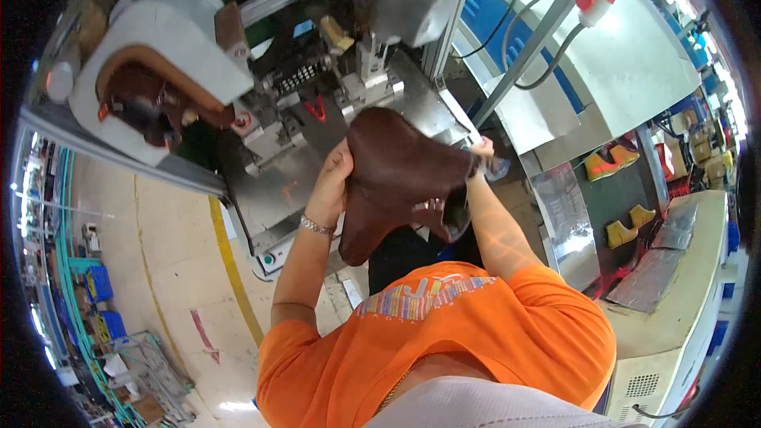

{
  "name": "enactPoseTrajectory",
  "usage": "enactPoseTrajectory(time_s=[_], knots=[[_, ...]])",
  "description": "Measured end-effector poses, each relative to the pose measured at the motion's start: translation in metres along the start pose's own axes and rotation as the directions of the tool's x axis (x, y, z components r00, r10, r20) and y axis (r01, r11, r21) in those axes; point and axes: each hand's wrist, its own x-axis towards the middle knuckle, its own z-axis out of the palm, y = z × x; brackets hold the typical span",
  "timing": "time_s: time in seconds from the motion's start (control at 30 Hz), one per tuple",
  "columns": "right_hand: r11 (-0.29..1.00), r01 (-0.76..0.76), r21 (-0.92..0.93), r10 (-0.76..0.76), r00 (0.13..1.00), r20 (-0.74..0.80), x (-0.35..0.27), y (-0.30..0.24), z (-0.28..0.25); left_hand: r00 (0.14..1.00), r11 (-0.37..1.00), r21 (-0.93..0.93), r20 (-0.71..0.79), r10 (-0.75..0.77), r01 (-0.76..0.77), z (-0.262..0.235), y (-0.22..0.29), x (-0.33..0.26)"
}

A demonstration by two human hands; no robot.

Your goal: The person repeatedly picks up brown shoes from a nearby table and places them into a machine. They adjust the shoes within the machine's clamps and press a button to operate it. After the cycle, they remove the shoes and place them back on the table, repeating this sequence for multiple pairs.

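Before far grey metal machine (317,135), we stretch dark brown leather shoe upper (396,178): left hand (331,182) and right hand (478,150) both clenched on edges; seating on machine looks next, needs alignment.

Orange short-sleeved T-shirt (476,325) (multicoloured chest print), metal bracelet (317,226) on left wrist.

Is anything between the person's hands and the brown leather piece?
No. The left hand and right hand both already grip the brown leather piece by its edges, above the grey machine.
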Motion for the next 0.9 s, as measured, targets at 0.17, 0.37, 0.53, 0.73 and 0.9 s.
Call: enactPoseTrajectory(time_s=[0.17, 0.37, 0.53, 0.73, 0.9], knots=[[1.000, 0.001, -0.022, -0.001, 1.000, 0.012, -0.014, -0.011, -0.016, 0.987, 0.997, -0.020, 0.149, -0.067, 0.071, 0.008, 0.010, 0.023], [0.999, -0.031, 0.015, 0.031, 0.999, 0.028, -0.020, -0.012, -0.021, 0.991, 0.980, -0.153, 0.050, -0.122, 0.128, 0.034, -0.016, 0.019], [0.999, -0.041, 0.028, 0.042, 0.998, -0.046, -0.014, -0.012, -0.021, 0.996, 0.991, -0.135, 0.087, -0.014, 0.026, 0.026, -0.055, 0.010], [0.791, 0.441, 0.424, -0.476, 0.879, -0.027, -0.050, -0.052, -0.080, 0.980, 0.978, -0.062, -0.024, 0.199, -0.200, 0.055, -0.041, -0.009], [0.594, -0.385, 0.707, -0.772, -0.025, 0.635, -0.080, -0.113, -0.172, 0.936, 0.932, 0.104, 0.086, 0.340, -0.348, 0.087, -0.009, 0.013]])
